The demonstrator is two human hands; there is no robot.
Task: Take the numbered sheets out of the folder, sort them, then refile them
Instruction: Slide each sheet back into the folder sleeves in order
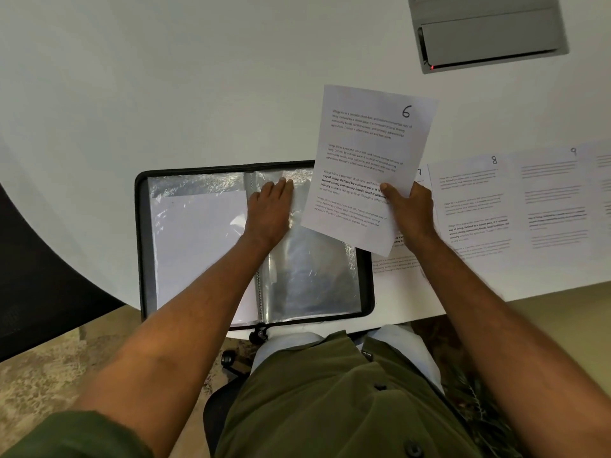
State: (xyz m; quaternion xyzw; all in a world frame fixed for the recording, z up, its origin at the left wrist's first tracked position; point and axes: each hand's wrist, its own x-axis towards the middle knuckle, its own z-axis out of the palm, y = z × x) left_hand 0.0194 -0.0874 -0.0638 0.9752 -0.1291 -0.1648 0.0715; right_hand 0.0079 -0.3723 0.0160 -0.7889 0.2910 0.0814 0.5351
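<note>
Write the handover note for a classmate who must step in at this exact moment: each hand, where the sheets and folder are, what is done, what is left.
Left hand: flat on the folder's right-hand plastic sleeve, fingers straight.
Right hand: grips sheet 6, raised over the folder's right edge.
The folder lies open on the white table; a sheet sits in its left sleeve, number not visible.
Sheets 7, 8 and 9 lie in a row to the right.
Done: sorting, apparently.
Left: file 6, then 7, 8, 9; more may lie out of view.
</note>
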